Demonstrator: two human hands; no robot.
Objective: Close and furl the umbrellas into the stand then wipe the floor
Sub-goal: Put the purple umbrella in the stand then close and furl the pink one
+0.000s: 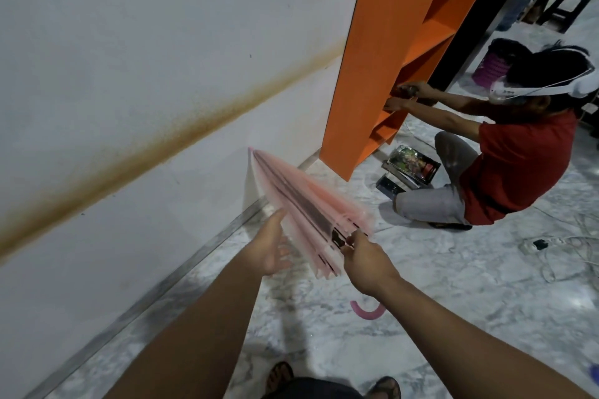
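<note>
One pink umbrella (pixel 308 214), closed but unfurled, slants across mid-frame, tip toward the wall. It looks light, its folds soft and slippery, best gathered near the rib ends. Right hand (pixel 366 264) pinches those ends; left hand (pixel 272 244) spreads open beside the canopy.

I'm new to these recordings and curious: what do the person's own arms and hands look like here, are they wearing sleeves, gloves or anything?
Both arms are bare as far up as the picture shows: no sleeves, no gloves. The left hand and right hand show no rings, and neither wrist shows a watch, band or cable. The fingers are slightly blurred, so small details cannot be told. Dark sandals show at the bottom edge.
</note>
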